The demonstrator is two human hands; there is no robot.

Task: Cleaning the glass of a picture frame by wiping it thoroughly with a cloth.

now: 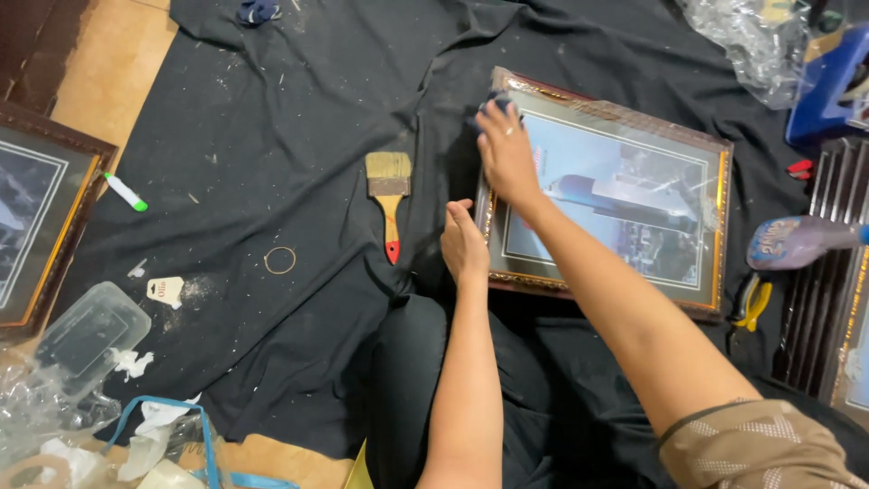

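Observation:
A framed picture with an ornate gold and brown frame lies flat on a black cloth. My right hand presses a dark blue cloth against the frame's upper left corner. My left hand rests against the frame's left edge, near the lower corner, fingers curled. A paintbrush with a red and yellow handle lies on the black cloth just left of the frame.
Another framed picture sits at the far left, with a white and green marker beside it. A rubber ring, a tag and plastic containers lie at lower left. A spray bottle, yellow-handled pliers and stacked frames are at right.

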